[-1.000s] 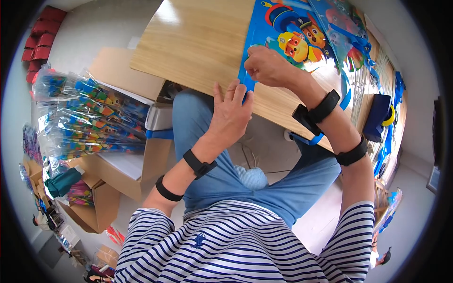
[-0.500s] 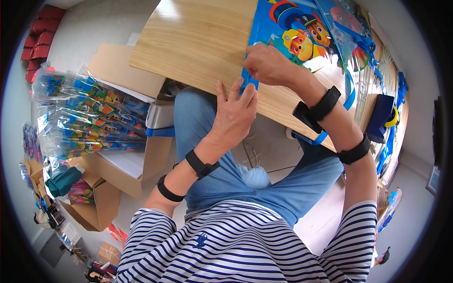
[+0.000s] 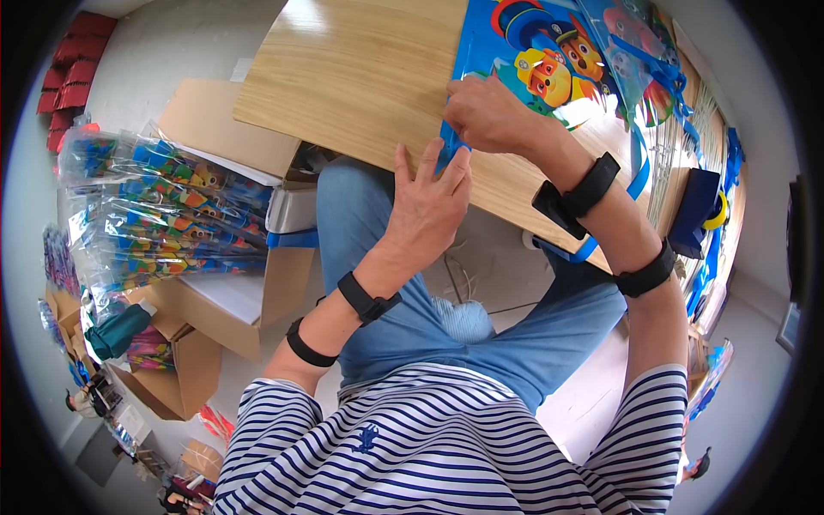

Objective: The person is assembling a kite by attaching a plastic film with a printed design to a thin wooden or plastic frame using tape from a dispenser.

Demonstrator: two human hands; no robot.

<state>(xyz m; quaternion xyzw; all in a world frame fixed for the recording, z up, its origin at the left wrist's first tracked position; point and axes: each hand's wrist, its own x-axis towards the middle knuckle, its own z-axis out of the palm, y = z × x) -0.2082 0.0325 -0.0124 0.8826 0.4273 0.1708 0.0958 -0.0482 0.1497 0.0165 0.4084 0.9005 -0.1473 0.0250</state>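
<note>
A blue sheet [image 3: 482, 47] printed with cartoon dogs lies on the wooden table. At the table's near edge, beside the sheet's lower left side, a narrow blue strip [image 3: 447, 153] shows between my hands. My left hand [image 3: 427, 206] rests there with its fingers spread, the fingertips touching the strip. Just beyond it, my right hand [image 3: 489, 113] is closed, its bent fingers pinching at the strip's upper part. The fingertips hide how the strip joins the sheet, if it does.
On the right side of the table [image 3: 343, 69] lie blue ribbons [image 3: 639, 163], clear film and a yellow tape roll [image 3: 717, 210]. Several wrapped printed packs [image 3: 172, 206] fill an open carton [image 3: 279, 292] to my left. A light blue ball [image 3: 462, 322] sits between my legs.
The printed sheet shows slightly shifted beside my right hand. Near the strip, my left fingers have bent a little. Both hands stay in almost the same place.
</note>
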